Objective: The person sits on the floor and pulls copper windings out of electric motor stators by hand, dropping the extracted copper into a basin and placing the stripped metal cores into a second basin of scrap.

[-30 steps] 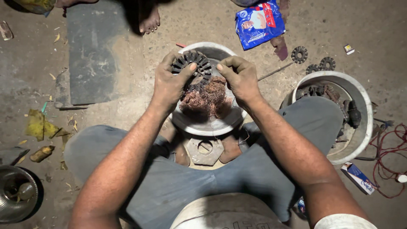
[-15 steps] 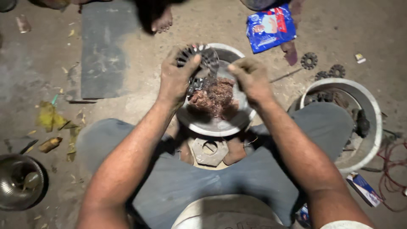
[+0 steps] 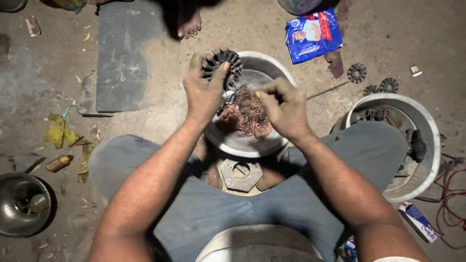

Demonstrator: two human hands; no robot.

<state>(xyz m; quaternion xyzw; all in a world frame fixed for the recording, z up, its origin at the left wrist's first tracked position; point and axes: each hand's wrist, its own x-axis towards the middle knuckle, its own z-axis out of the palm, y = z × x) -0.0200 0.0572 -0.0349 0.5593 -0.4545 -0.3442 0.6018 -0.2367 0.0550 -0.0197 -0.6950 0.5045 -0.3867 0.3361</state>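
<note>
**A:** What are the hands on?

**B:** The left hand point(image 3: 206, 92) is clamped around a dark slotted motor core point(image 3: 222, 62), fingers over its far side and thumb on the near side. It sits above the far-left rim of the metal bowl point(image 3: 272, 68). The right hand point(image 3: 284, 106) is closed in a pinch on strands of the copper wire point(image 3: 245, 116), which lies tangled in the bowl just near of the core.

**A:** Which way does the core point?

**B:** It looks tipped on edge, so the toothed ring faces up and a little toward the person. I judge its long axis runs roughly level, from the core toward the middle of the bowl, where the wire trails out. The far end is hidden by the fingers.

**A:** How would you do this well?

**B:** Keep the left grip firm so the core cannot twist, and pull the strands along the slots rather than across the teeth, which could snag or snap them. Staying over the bowl lets loose wire drop in, not onto the floor point(image 3: 145, 43).

**A:** Anything close by?

**B:** A hexagonal metal piece point(image 3: 241, 173) lies on the floor just near of the bowl, between the person's knees.
</note>
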